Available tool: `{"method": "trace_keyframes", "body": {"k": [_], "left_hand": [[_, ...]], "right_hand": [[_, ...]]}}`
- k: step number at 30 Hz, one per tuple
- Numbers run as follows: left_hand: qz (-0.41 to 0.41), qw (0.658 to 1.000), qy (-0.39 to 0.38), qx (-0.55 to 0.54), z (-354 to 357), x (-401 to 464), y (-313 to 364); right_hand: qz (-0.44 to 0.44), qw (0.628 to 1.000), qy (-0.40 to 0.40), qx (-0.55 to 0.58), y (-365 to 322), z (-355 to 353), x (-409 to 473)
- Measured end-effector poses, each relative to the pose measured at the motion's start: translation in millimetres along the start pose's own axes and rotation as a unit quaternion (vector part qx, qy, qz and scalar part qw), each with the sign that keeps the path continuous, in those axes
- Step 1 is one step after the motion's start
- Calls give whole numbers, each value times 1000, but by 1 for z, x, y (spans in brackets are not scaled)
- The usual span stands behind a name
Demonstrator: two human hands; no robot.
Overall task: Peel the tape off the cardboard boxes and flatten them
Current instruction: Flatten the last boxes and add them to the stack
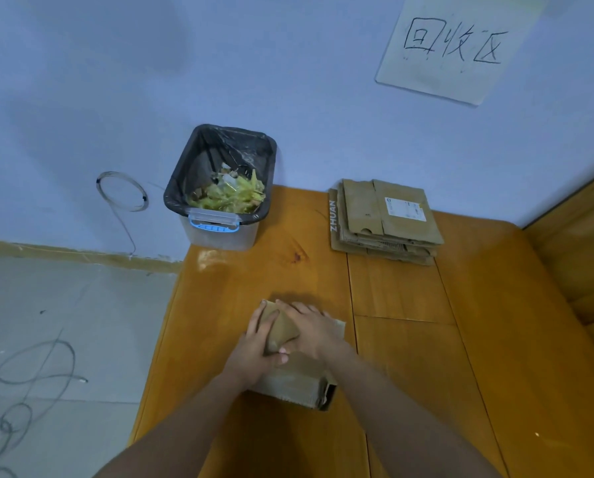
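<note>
A small brown cardboard box (297, 382) lies on the wooden table (409, 339), its near right end open. My left hand (254, 343) rests on its left side with straight fingers laid along the top. My right hand (314, 331) lies flat on the top right of the box. The two thumbs meet at the middle of the box. Both hands cover most of its upper face, so any tape there is hidden.
A stack of flattened cardboard boxes (385, 220) lies at the back of the table by the wall. A clear bin (221, 188) with a black liner holds crumpled tape strips at the table's back left corner. Cables (33, 370) lie on the floor at left.
</note>
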State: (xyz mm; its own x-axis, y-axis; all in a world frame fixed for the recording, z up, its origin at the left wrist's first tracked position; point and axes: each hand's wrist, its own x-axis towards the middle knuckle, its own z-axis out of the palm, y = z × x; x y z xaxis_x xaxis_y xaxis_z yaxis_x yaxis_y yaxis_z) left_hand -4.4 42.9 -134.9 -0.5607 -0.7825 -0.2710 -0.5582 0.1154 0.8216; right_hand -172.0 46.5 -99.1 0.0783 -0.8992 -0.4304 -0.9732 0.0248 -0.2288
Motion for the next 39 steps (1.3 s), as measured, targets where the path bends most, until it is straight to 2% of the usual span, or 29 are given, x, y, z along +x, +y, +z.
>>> {"method": "trace_keyframes", "body": {"k": [5, 10, 13, 16, 20, 23, 26, 30, 34, 39], "left_hand": [[56, 998, 21, 13, -18, -6, 7], [115, 985, 22, 125, -65, -6, 23], [152, 966, 26, 209, -89, -8, 36], [204, 927, 39, 311, -103, -9, 49], [210, 894, 45, 393, -100, -16, 53], [211, 904, 3, 373, -75, -28, 45], [190, 930, 27, 313, -54, -37, 42], [154, 956, 54, 244, -46, -43, 44], [164, 962, 52, 213, -53, -45, 48], [184, 958, 27, 216, -60, -41, 54]], "right_hand": [[18, 998, 52, 27, -13, -3, -8], [43, 986, 130, 91, -36, -13, -13], [62, 973, 184, 123, -52, -18, -16], [67, 954, 236, 172, -63, -22, -23], [83, 933, 269, 226, -72, -6, -42], [111, 935, 272, 196, -69, 24, -65], [126, 941, 254, 186, -58, 41, -83], [104, 945, 251, 181, -55, 37, -92], [104, 940, 259, 195, -60, 36, -99], [62, 930, 280, 230, -70, 52, -116]]}}
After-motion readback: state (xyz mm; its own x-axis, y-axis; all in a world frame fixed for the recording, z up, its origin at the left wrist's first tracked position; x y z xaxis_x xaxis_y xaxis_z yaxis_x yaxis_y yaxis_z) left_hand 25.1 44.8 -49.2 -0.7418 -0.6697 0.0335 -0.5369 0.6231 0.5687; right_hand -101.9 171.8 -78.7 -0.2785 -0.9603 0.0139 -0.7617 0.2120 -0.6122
